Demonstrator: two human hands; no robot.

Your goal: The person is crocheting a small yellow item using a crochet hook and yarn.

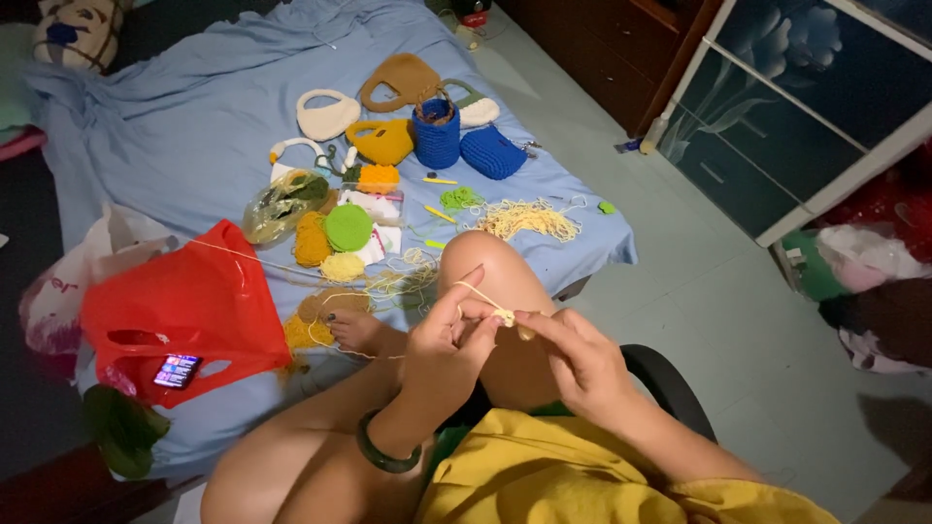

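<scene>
Both hands pinch: my left hand (447, 335) grips pale yarn (473, 291), my right hand (573, 354) the crochet hook (525, 333); yarn seems light, limp, best held near the stitch.

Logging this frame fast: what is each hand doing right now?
Left hand: closed, pinching the pale yellow yarn strand.
Right hand: closed, fingers pinching a small pale crochet piece, probably with a hook.
</scene>
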